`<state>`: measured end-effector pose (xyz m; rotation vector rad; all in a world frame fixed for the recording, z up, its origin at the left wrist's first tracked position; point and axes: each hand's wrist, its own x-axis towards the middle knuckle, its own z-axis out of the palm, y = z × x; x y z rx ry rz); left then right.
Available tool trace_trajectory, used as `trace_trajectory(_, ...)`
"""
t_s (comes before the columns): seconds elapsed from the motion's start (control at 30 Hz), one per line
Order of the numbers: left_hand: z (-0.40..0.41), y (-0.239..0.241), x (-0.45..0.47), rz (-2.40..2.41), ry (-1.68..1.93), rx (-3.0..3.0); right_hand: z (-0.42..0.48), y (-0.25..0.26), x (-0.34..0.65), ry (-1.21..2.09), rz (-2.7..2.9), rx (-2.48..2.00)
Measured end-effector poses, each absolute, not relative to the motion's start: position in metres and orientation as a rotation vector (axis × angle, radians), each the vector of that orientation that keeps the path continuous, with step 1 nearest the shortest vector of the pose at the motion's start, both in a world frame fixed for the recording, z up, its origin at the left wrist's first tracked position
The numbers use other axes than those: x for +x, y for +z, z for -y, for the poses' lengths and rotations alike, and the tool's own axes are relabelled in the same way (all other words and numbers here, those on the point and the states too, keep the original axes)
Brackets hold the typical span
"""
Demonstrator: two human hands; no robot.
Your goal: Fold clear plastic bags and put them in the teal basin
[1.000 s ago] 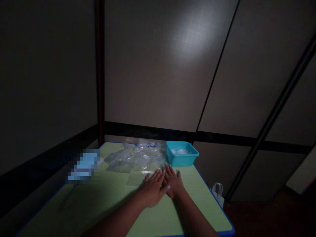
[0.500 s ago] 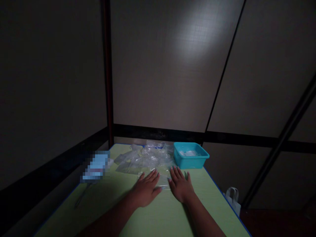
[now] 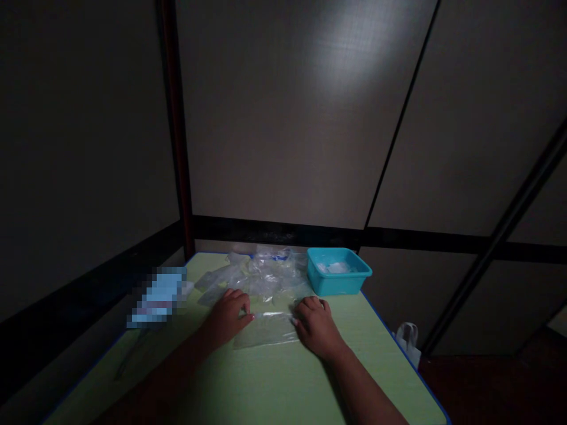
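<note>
A: Where is the clear bag (image 3: 268, 333) lying?
B: It is lying flat on the green table (image 3: 274, 383), its long axis running left to right and its strip edge facing the bag pile (image 3: 261, 277).
A: And the grip?
B: The left hand (image 3: 227, 316) and right hand (image 3: 315, 323) are each pinching a far corner.

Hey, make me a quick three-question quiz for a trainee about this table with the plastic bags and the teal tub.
1. True or false: the teal tub stands at the near left corner of the green table.
2. Where does the flat clear bag lie? A) in the tub B) on the table, between the left hand and the right hand C) on the floor
3. Fill in: left of the tub, beyond the hands, lies a heap of crumpled clear ____.
Key: 1 false, it stands at the far right corner; 2 B; 3 plastic bags.
</note>
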<state>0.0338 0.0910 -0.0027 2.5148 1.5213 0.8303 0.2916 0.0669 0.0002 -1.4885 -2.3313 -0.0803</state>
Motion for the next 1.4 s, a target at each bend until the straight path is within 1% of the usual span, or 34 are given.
trace_trajectory(0.23,-0.101,-0.017,0.022,-1.341,0.758,2.535,-0.065,0.001,0.293,0.012,2.348,-1.443)
trace_trajectory(0.37,-0.1,-0.011,0.022,-1.272,0.842,2.534,-0.068,0.01,0.29,0.068,2.332,-1.368)
trace_trajectory(0.5,-0.097,-0.005,0.024,-1.199,0.857,2.541,-0.081,0.02,0.274,0.202,2.38,-1.317)
trace_trajectory(0.63,-0.097,-0.005,0.026,-1.187,0.865,2.524,-0.093,0.019,0.256,0.304,2.401,-1.266)
trace_trajectory(0.77,-0.099,-0.007,0.025,-1.235,0.891,2.487,-0.096,0.01,0.252,0.32,2.402,-1.251)
trace_trajectory(1.1,-0.101,-0.012,0.022,-1.212,0.747,2.493,-0.091,0.001,0.254,0.382,2.409,-1.244)
trace_trajectory(1.4,-0.101,-0.013,0.023,-1.262,0.751,2.5,-0.094,-0.003,0.255,0.293,2.371,-1.329)
